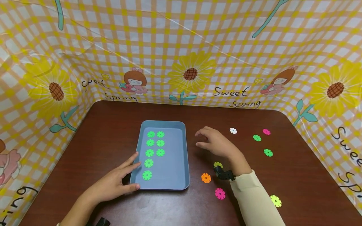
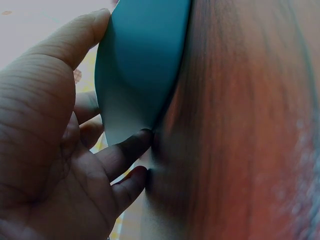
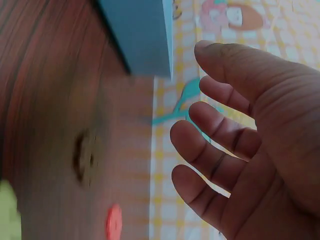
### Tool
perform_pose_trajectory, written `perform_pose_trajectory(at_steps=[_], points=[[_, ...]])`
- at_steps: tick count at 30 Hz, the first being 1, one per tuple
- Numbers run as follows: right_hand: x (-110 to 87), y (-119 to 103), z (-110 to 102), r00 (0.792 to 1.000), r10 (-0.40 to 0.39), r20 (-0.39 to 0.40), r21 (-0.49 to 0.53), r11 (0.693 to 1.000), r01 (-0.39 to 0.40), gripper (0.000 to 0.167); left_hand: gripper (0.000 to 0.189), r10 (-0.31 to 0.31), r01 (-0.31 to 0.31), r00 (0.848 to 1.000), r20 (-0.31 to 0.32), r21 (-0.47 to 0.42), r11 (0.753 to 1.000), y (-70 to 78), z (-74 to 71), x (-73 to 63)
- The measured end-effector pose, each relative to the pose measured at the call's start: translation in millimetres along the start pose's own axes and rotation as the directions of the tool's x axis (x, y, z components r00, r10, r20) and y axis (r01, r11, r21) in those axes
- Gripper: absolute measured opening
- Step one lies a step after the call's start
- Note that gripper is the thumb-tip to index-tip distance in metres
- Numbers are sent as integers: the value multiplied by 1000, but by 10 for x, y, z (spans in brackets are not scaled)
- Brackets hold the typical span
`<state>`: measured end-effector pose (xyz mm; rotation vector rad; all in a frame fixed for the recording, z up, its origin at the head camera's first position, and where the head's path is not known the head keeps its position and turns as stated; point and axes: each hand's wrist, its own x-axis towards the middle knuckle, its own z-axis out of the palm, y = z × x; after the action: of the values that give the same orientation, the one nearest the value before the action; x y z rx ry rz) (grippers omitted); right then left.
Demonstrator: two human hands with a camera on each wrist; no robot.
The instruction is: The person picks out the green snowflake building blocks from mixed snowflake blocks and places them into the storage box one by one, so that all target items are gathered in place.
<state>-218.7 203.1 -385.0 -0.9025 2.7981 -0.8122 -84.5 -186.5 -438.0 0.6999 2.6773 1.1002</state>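
A blue-grey tray (image 1: pixel 175 160) lies on the table, holding several green notched plastic discs (image 1: pixel 149 163) in two columns on its left side. My left hand (image 1: pixel 113 183) rests at the tray's near left corner, fingers spread over the left rim and thumb at the near edge. In the left wrist view, the thumb and fingertips touch the tray wall (image 2: pixel 142 55). To the right of the tray my right hand (image 1: pixel 216 142) hovers over the table, fingers loosely bent, with nothing visible between thumb and fingers (image 3: pixel 187 142).
Loose discs lie right of the tray: orange (image 1: pixel 206 178), pink (image 1: pixel 220 193), yellow (image 1: pixel 276 201), and a yellow one (image 1: pixel 218 164) by the right wrist strap. Farther off are a white disc (image 1: pixel 233 130), green ones (image 1: pixel 268 152) and another pink one (image 1: pixel 266 131). A checked cloth (image 1: pixel 169 40) surrounds the table.
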Motion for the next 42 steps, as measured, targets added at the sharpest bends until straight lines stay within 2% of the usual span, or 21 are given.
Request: perform_pose_trajectory(at_steps=[8,15,21,29,37,42], points=[[-331,355,-192,996,86,-39,-24,996,-87,30,79,-10,10,1000,5,-10,1000,-3,10,-15],[-706,679,-378,981,174,-88,-50,983,-179,32,79,-21,21,1000,8,-21,1000,-17,21,-15],[-993,935,-484,969,215,-122,-66,972,-224,31,79,-31,32,999,20,-32,999,-15,26,-16],[-1246,1197,-603,947,296,-128,-79,948,-307,38,77,-15,15,1000,12,-17,1000,4,15,-4],[-1460,1514,-702,934,333,-129,-153,924,-350,37,79,-25,26,1000,14,-20,999,6,22,7],[-1555,1653,-709,928,345,-138,-138,922,-363,40,79,-31,32,999,19,-28,999,-7,26,14]])
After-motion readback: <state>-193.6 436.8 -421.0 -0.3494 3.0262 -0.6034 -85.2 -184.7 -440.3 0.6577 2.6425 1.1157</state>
